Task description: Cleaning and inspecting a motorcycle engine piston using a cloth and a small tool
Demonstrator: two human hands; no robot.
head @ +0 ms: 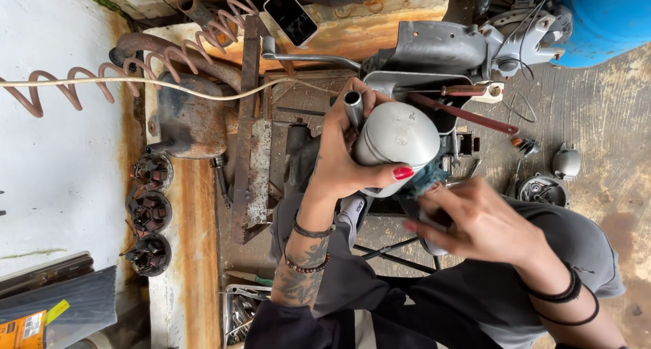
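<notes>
My left hand (342, 156) grips a grey metal cylinder, a motor housing (397, 142), with the thumb across its near side and fingers around a small steel tube (353, 108) at its far left. My right hand (478, 220) is blurred just to the right and nearer me, pressed against the housing's lower right side with a blue-green cloth or pad (426, 176) under the fingers. Both wrists wear dark bracelets. The housing is held over my lap, above my dark grey trousers (407, 295).
A grey machine body (441, 51) with a red-handled tool (464, 112) lies beyond the housing. A phone (290, 15) rests on a wooden board. Rusty coils (81, 81), a rusty housing (193, 122), three wound armature parts (150, 213) and a tool tray (239, 315) sit left. A blue drum (607, 17) stands top right.
</notes>
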